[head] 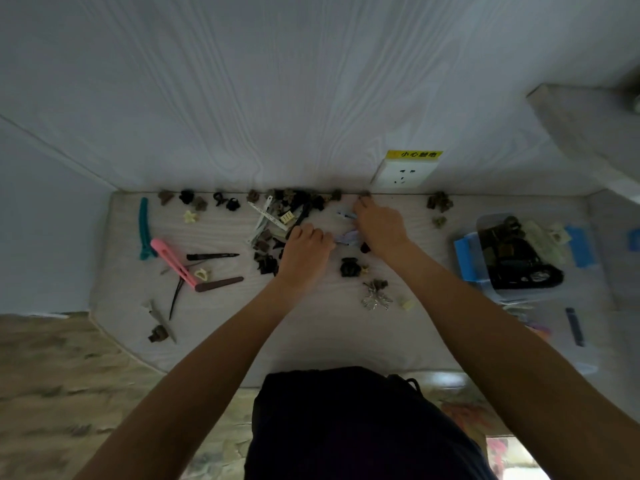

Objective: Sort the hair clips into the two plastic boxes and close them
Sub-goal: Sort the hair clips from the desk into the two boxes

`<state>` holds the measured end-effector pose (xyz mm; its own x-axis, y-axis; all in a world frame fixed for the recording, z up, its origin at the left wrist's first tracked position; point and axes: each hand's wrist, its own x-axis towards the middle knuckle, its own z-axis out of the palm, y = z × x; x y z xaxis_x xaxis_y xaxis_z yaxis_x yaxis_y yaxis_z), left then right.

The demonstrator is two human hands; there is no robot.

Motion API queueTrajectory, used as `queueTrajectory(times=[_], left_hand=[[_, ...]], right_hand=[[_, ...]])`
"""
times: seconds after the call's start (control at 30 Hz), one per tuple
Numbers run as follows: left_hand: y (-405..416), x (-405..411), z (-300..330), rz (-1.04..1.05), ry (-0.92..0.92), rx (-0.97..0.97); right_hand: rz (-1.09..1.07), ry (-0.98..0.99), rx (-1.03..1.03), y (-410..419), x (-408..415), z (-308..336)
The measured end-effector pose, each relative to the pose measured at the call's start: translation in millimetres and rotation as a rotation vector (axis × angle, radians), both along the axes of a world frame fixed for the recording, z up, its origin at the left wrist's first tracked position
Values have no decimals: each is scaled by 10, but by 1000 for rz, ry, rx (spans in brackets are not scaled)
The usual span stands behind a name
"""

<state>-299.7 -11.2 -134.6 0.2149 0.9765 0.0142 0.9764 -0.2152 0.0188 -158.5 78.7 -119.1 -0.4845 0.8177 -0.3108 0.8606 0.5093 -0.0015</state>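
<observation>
Brown and black hair clips lay scattered across the pale table, thickest along the wall. The left hand rested curled beside the central heap, fingers bent inward (whether they held a clip could not be told). The right hand reached toward the wall, fingertips pinched at a small brown clip. A clear plastic box with blue latches stood at the right, open and partly filled. A pink clip lay at the left.

Bare forearms, no sleeves, dark clothing over the lap
</observation>
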Motion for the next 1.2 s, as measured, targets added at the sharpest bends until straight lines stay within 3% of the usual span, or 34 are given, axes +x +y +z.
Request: queueTrajectory(times=[0.1, 0.3, 0.4, 0.5, 0.67, 0.77, 0.87, 0.97, 1.07, 1.2], left_hand=[[-12, -29, 39, 9, -130, 6], [-44, -57, 264, 155, -503, -102], [-136, 62, 553, 219, -750, -116], [-209, 430, 903, 123, -971, -122], [-329, 1402, 1084, -155, -864, -231], [-480, 1981, 954, -244, -760, -305], [-569, 2435, 859, -221, -470, -173], [-585, 2764, 755, -162, -329, -61], [-567, 2921, 592, -113, -260, 29], [-569, 3000, 468, -75, -252, -40]], right_hand=[[-100, 96, 22, -25, 126, 53], [-385, 653, -21, -341, 470, 501], [-489, 809, 19, -687, 787, 801], [-613, 861, 83, -1102, 1328, 1034], [-801, 697, 162, -1637, 2376, 1027], [-752, 505, 171, -1723, 2857, 853], [-585, 384, 155, -1627, 3039, 704], [-410, 396, 123, -1501, 3083, 558], [-455, 437, 62, -1489, 3171, 461], [-507, 561, 201, -1611, 3277, 503]])
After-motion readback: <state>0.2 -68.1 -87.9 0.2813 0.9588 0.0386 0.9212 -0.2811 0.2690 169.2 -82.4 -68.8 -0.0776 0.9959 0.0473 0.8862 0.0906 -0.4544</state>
